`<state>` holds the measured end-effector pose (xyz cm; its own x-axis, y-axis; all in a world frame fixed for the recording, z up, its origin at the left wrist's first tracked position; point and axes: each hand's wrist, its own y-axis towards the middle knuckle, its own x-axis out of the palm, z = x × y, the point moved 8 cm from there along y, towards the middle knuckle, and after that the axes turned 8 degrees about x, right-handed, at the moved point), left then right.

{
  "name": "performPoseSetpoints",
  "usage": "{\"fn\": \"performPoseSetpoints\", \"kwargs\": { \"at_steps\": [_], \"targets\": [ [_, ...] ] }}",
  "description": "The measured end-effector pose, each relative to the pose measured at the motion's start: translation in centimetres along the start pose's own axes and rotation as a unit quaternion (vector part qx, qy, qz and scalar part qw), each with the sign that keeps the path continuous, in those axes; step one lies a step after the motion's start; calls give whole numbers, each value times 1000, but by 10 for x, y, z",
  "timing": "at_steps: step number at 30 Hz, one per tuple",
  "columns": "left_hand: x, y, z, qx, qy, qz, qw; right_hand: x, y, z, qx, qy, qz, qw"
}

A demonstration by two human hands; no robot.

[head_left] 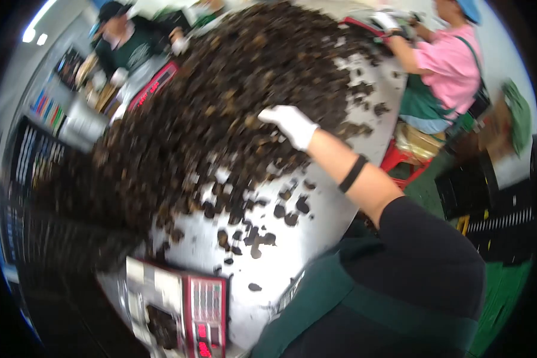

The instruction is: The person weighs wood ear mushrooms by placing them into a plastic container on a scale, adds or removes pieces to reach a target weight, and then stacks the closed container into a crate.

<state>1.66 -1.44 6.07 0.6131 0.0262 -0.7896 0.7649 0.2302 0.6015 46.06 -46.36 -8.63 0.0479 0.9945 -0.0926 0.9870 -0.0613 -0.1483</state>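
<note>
My right hand, in a white glove, reaches over a large heap of dark brown, dried mushroom-like pieces. Its fingers are pressed together at the heap's surface, by a small tan spot. Blur hides whether a piece is between the fingertips. A black band circles the forearm. My left hand is out of view. Close to my body stands a red-framed digital scale with lit red digits. A dark clump lies on its pale pan.
Loose pieces are scattered over the shiny metal table. At the far left a person works beside another red scale. A person in pink sits on a red stool at the right. Black crates stand behind.
</note>
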Motion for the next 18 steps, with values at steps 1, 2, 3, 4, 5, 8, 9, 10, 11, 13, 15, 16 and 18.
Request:
{"fn": "performPoseSetpoints", "kwargs": {
  "at_steps": [1,2,3,4,5,8,9,10,11,13,15,16,18],
  "targets": [
    [0,-6,-4,-17,27,34,999,20,-7,9,89,160,-148,972],
    [2,-7,-6,-49,19,21,998,43,-21,11,180,308,-278,892],
    [10,-13,-19,-51,-3,26,998,62,-39,4,215,349,-301,861],
    [34,-48,-66,-56,65,-22,996,79,-54,1,249,387,-319,829],
    [35,-51,-60,-130,20,-26,991,94,-61,2,261,407,-363,796],
    [38,-57,-62,-137,-5,-12,991,133,-90,-12,291,433,-397,755],
    [38,-59,-63,-144,-17,-9,989,147,-95,-12,299,427,-407,750],
    [39,-60,-64,-151,-28,-5,988,162,-102,-14,312,444,-431,720],
    [41,-62,-67,-157,-53,7,986,175,-110,-18,325,462,-454,689],
    [42,-60,-64,-127,-73,30,989,195,-125,-28,307,417,-456,723],
    [37,-53,-58,-121,-95,52,987,231,-149,-47,295,342,-467,760],
    [33,-48,-56,-128,-102,60,985,250,-164,-65,267,280,-409,827],
    [23,-45,-66,-165,-76,67,981,297,-186,-85,104,74,-504,854]
  ]
}}
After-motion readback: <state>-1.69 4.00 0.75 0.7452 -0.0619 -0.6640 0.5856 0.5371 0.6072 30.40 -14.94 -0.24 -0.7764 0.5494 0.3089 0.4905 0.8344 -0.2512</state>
